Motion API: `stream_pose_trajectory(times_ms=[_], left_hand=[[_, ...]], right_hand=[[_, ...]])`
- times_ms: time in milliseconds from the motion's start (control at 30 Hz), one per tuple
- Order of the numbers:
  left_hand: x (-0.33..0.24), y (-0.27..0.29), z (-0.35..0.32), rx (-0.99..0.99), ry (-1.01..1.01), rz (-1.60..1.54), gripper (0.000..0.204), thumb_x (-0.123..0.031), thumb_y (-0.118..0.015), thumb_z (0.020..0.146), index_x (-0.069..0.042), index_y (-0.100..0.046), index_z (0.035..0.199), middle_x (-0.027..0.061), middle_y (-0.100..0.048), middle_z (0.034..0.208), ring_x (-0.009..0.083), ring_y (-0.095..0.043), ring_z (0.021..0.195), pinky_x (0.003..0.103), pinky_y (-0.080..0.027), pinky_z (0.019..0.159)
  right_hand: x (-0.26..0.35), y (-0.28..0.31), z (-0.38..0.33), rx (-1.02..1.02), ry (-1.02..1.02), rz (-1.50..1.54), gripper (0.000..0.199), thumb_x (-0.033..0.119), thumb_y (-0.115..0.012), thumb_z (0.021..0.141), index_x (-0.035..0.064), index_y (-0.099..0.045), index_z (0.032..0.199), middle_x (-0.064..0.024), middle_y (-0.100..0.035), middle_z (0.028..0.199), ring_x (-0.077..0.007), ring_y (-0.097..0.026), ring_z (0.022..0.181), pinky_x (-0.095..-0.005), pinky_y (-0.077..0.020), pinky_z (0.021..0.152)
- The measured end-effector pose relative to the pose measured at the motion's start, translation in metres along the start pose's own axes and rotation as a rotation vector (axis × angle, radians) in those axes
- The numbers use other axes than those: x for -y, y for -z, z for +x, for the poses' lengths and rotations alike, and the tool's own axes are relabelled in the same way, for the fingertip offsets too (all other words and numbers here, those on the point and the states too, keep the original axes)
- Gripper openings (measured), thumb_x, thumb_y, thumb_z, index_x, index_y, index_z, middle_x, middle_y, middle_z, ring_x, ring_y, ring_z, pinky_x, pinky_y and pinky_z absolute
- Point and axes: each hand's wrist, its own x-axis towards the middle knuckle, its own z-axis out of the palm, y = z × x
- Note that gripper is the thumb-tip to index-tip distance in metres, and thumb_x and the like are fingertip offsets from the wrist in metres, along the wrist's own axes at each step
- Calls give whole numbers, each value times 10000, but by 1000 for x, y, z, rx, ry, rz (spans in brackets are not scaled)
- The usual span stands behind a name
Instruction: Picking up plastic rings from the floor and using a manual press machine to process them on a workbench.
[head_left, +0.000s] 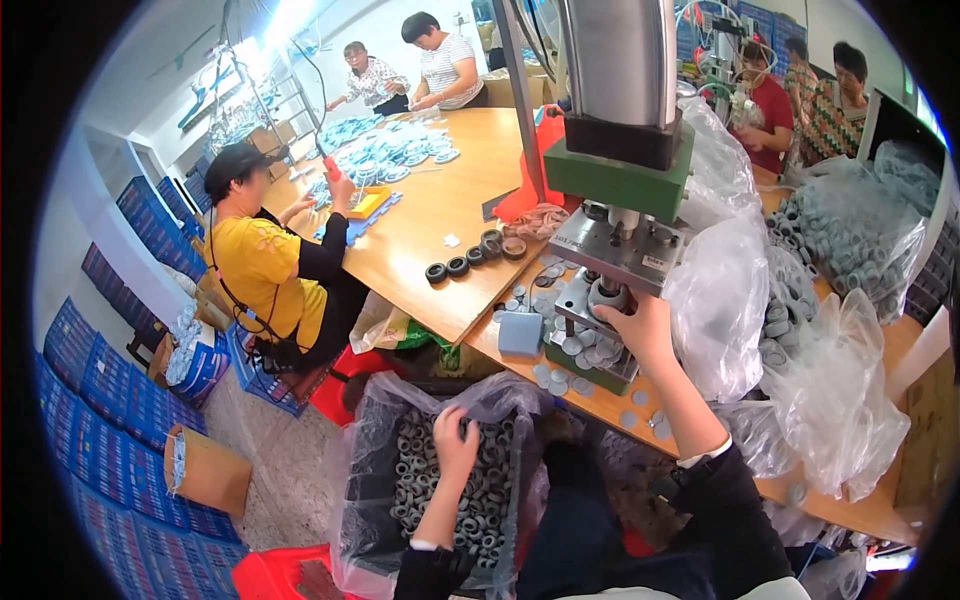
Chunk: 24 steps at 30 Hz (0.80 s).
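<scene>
My right hand (640, 326) reaches into the press (618, 170), a machine with a silver cylinder and a green block. Its thumb and fingers close on a grey plastic ring (607, 293) under the metal upper plate; some fingers are hidden behind the ring. Over a plastic-lined bin (362, 480) at the lower middle is my left hand (457, 442), its fingers apart and bent, with nothing visible in it. Many grey rings (480, 515) fill the bin below that hand. Flat pale discs (598, 352) lie heaped at the base of the press.
A blue-grey block (521, 334) stands left of the press. Dark rings (458, 266) line up on the wooden table (430, 220). Clear bags (715, 300) of grey parts crowd the right. A co-worker in yellow (262, 260) sits at the left, near stacked blue boxes (110, 390).
</scene>
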Motion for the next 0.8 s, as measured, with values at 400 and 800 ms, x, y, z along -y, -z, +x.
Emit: stream_pose_trajectory(times_ms=[400,800], left_hand=[[-63,-112,118,143,-318,38,256,-98,-529,775,-41,-557,1023,116,-515,1142,305,-437,1125,450,-328,914],[-133,-68,87,87,-66,-557,223,-106,-485,872,23,-527,1050,126,-572,1039,213,-571,959,319,-446,819]], right_hand=[[-6,3,-1,4,5,-13,385,99,-742,620,-2,-576,952,-102,-621,719,-151,-564,605,-277,-457,598],[-1,17,-48,-120,-175,327,492,50,-736,618,-5,-512,1053,-118,-618,914,-179,-612,826,-274,-484,716]])
